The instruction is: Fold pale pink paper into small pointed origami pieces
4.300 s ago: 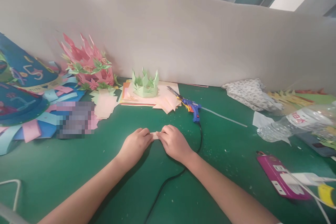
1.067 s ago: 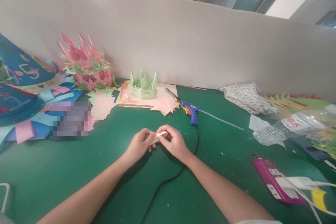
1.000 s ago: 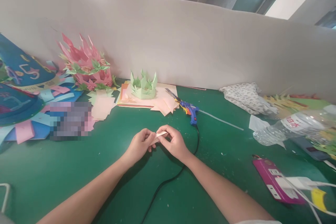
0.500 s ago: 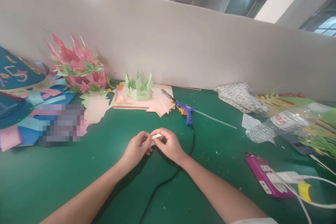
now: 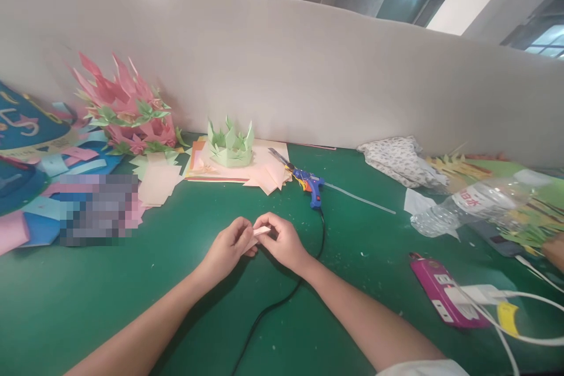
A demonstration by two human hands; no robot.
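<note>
Between my two hands is a small folded piece of pale pink paper (image 5: 261, 231), held above the green table (image 5: 185, 317). My left hand (image 5: 231, 247) pinches its left end, and my right hand (image 5: 282, 242) grips the other end with thumb and fingers. Part of the paper is hidden behind the fingers. Beyond the hands lies a blue glue gun (image 5: 314, 188) with a clear glue stick (image 5: 361, 198) out of its back. A light green paper crown (image 5: 231, 150) stands on a stack of coloured paper (image 5: 264, 155).
Pink and green paper crowns (image 5: 127, 111) stand at back left, near blue hats (image 5: 26, 123). To the right are a clear plastic bottle (image 5: 467, 205), a patterned cloth (image 5: 399, 158) and a magenta power strip (image 5: 440, 288). A black cord (image 5: 273, 305) runs under my right arm. Another person's hand (image 5: 554, 251) shows at the right edge.
The paper between my fingers has turned slightly and shows more of its surface. Another person's hand has come in at the right edge. The view has shifted a little.
</note>
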